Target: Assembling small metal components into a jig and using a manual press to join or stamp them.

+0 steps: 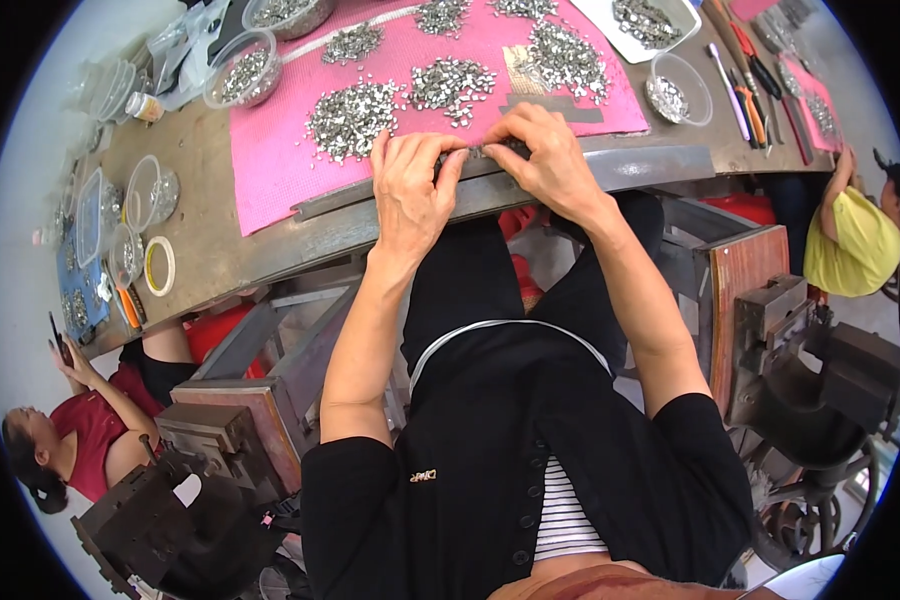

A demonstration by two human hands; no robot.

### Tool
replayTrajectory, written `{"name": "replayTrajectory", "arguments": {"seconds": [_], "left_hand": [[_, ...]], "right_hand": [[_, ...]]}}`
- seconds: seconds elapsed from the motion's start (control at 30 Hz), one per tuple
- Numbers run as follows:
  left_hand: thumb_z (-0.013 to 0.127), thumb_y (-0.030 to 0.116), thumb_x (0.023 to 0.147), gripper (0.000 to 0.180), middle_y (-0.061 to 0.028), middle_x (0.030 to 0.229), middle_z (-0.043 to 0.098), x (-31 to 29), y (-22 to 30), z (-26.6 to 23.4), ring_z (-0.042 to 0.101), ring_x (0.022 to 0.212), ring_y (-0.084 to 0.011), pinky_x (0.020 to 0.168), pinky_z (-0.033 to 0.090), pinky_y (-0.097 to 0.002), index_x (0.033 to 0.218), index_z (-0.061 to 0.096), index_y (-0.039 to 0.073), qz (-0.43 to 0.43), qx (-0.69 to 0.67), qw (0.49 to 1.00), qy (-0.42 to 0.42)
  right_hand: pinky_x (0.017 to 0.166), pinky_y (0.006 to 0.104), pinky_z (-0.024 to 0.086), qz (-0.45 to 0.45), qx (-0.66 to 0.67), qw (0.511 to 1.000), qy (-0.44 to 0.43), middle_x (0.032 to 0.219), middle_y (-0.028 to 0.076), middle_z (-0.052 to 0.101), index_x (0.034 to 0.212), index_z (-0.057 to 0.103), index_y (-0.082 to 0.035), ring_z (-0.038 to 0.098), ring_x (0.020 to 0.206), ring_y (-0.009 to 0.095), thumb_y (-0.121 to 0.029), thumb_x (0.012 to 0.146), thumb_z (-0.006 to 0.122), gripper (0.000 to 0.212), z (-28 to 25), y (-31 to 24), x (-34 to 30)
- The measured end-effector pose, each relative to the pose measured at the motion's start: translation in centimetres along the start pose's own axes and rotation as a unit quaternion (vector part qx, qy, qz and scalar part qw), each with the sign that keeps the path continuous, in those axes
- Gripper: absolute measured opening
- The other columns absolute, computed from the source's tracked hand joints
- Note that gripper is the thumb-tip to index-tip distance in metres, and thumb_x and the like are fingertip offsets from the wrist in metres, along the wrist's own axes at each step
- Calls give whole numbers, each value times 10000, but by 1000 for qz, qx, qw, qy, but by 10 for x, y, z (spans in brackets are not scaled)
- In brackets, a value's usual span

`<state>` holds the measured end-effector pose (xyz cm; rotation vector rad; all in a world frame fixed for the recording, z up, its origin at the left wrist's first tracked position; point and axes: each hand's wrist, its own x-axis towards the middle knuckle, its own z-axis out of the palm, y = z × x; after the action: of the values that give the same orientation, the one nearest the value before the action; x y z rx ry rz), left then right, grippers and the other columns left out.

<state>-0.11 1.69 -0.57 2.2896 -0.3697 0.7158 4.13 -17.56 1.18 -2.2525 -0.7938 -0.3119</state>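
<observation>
Resting at the front edge of the brown worktop (205, 240): left hand (410, 190) and right hand (550, 165), near each other.
Fingers: thumbs and forefingers bend inward at small dark metal pieces (475, 153) between the hands; whether they pinch shut, I cannot tell.
Room: worktop surface shows left of the pink textured mat (270, 180); a smooth grey metal rail (660, 165) borders the front edge.
Textures: loose heaps of shiny, silvery metal bits (355, 120) on the mat.
In the way: heaps just beyond the knuckles; clear round plastic tub (698, 85) near the mat's right edge; pale yellow ring (171, 265) near the worktop's front edge, leftward.
</observation>
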Motion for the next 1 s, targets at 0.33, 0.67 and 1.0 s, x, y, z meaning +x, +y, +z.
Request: {"name": "replayTrajectory", "arguments": {"seconds": [0.33, 0.67, 1.0], "left_hand": [[763, 229, 838, 122, -17, 869, 671, 24, -7, -5, 599, 875, -232, 957, 359, -438, 912, 731, 137, -38, 73, 996, -25], [768, 238, 828, 125, -27, 880, 668, 37, -20, -3, 596, 924, -252, 989, 312, -491, 862, 733, 123, -31, 106, 990, -84], [752, 224, 839, 95, -21, 851, 684, 37, -22, -14, 600, 925, -243, 1000, 304, -514, 857, 760, 131, -30, 132, 987, -83]], "right_hand": [[691, 394, 496, -10, 15, 1000, 22, 870, 87, 658, 956, 730, -47, 638, 781, 279, -91, 863, 730, 103, 0, 10, 14], [747, 387, 463, -70, -54, 996, -1, 884, 97, 659, 941, 709, -44, 644, 810, 296, -132, 881, 691, 109, 23, 28, 45], [778, 393, 440, 31, 44, 998, -30, 871, 112, 635, 933, 669, -6, 608, 825, 308, -123, 919, 664, 117, 2, 4, 8]]}}
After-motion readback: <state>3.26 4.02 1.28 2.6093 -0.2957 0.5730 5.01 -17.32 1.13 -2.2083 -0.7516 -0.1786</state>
